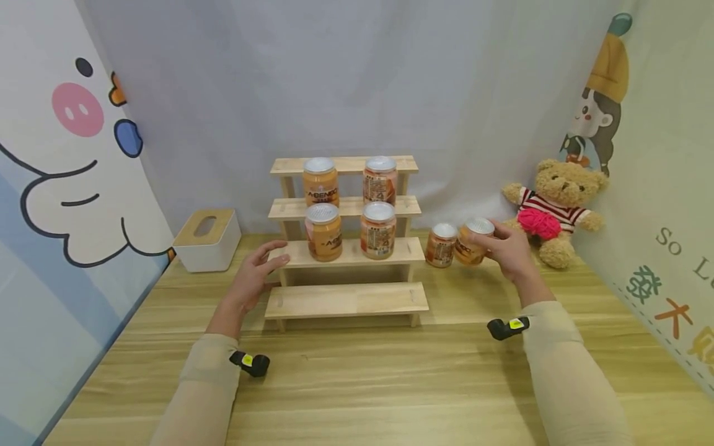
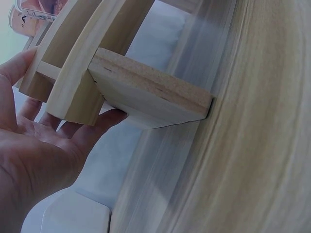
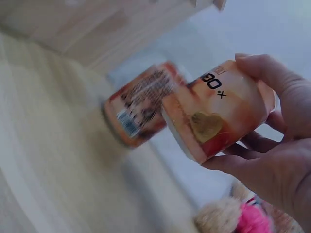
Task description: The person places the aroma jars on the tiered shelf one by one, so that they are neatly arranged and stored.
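My right hand (image 1: 510, 251) grips an orange-labelled jar (image 1: 468, 248) with a silver lid, thumb on one side and fingers round the other. In the right wrist view this held jar (image 3: 218, 111) is off the table. A similar jar (image 1: 440, 248) stands right beside it on the table. My left hand (image 1: 253, 275) holds the left end of a stepped wooden shelf (image 1: 346, 300), and the left wrist view shows its fingers around a board end (image 2: 73, 99). Two jars stand on the second step, among them the left one (image 1: 320, 183). Two more, including the right one (image 1: 378, 232), occupy the third step.
A white tissue box (image 1: 209, 248) with a wooden top sits left of the shelf. On the right, behind my right hand, a teddy bear (image 1: 558, 204) in a striped shirt leans by the wall. A pale curtain (image 1: 357, 80) hangs behind the table (image 1: 357, 384).
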A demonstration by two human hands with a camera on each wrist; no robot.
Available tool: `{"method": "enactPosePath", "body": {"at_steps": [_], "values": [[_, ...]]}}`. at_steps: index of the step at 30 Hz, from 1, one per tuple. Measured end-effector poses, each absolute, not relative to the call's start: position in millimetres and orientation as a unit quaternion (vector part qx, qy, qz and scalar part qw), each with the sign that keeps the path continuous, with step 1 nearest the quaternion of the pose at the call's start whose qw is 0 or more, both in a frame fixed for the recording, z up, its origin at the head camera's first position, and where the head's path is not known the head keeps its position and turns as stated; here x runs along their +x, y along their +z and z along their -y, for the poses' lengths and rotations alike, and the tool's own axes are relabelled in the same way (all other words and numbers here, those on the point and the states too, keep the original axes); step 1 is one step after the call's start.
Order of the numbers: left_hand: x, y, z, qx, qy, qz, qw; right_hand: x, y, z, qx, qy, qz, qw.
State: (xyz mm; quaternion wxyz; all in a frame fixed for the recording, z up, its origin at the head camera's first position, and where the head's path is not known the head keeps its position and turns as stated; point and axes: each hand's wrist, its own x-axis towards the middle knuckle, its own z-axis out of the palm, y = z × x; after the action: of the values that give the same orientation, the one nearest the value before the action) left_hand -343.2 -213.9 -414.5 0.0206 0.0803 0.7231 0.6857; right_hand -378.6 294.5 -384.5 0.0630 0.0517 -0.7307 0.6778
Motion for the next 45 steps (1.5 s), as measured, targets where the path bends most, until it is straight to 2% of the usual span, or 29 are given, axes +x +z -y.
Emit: {"method": "enactPosePath", "body": {"at_steps": [7, 19, 36, 45], "values": [[-344.0, -413.2, 214.3, 0.081, 0.687, -0.722, 0.022, -354.5, -350.6, -281.2, 0.094, 0.66, 0.744, 0.053], [-343.0, -413.4, 215.2, 0.077, 0.69, -0.719, 0.027, -323.4, -324.5, -231.0, 0.233, 0.661, 0.712, -0.029], [-341.3, -414.4, 214.6, 0.077, 0.689, -0.72, 0.027, -305.3, -336.7, -130.6, 0.288, 0.632, 0.71, -0.119], [-343.5, -413.9, 214.0, 0.079, 0.691, -0.718, 0.025, -303.7, -344.4, -91.7, 0.259, 0.613, 0.737, -0.122]]}}
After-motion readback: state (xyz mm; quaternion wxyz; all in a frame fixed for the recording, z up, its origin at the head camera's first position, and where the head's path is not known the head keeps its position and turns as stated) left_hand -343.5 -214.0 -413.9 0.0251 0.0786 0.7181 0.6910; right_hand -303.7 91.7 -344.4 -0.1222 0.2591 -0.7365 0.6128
